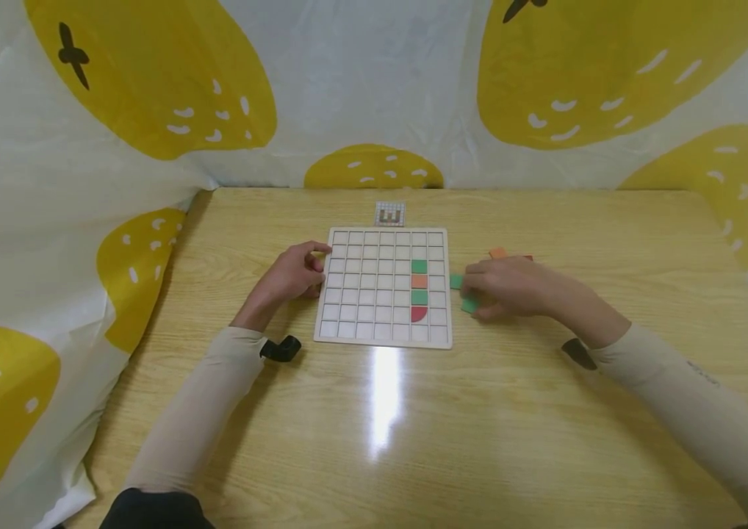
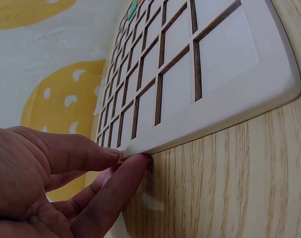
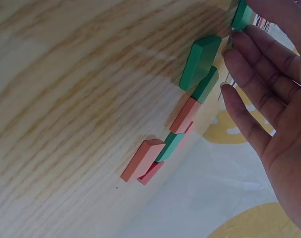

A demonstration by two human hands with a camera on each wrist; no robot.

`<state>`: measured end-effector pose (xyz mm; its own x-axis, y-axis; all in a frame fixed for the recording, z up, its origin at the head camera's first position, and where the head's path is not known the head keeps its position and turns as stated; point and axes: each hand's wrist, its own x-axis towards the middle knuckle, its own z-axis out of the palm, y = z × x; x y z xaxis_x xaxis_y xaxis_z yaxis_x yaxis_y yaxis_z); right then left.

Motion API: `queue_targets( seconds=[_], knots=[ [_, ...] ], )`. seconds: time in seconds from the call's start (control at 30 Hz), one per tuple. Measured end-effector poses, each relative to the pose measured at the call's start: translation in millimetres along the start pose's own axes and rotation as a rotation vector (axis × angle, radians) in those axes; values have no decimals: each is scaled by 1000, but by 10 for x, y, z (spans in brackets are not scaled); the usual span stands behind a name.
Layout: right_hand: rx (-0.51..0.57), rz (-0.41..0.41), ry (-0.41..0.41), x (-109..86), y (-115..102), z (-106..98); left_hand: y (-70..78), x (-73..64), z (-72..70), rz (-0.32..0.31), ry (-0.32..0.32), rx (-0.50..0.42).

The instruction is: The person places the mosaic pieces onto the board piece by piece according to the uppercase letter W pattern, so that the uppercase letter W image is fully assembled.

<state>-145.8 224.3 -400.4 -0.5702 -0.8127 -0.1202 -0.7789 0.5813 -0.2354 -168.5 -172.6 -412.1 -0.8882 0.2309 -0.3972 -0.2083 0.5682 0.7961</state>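
Note:
A pale wooden grid board point(image 1: 383, 342) lies on the table between the hands. In one of its right-hand columns sit two green tiles, an orange tile point(image 1: 419, 281) and a red rounded tile point(image 1: 418, 314). The left hand point(image 1: 295, 272) is at the board's left edge; in the left wrist view its fingertips point(image 2: 110, 151) pinch the rim. Right of the board, the right hand point(image 1: 509, 286) has a green tile point(image 3: 242, 15) between thumb and index finger, partly cut off by the frame. Another green tile point(image 3: 202, 62) stands near its other fingers.
Several loose tiles, among them an orange one point(image 3: 143, 158) and a red one point(image 3: 151, 173), lie beyond the right hand. A small card point(image 1: 390, 213) with a letter-like pattern is behind the board. A white curtain point(image 1: 374, 73) with yellow shapes borders the table's back and left.

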Motion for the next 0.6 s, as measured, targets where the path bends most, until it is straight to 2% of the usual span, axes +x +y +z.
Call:
queue_targets(
  seconds=[0.2,0.6],
  knots=[
    [14,32,-2,18,5,-23,-5,-9,-5,34,-9,-5],
    [40,23,17,85,11,-122,-4,-6,4,21,0,-6]
  ],
)
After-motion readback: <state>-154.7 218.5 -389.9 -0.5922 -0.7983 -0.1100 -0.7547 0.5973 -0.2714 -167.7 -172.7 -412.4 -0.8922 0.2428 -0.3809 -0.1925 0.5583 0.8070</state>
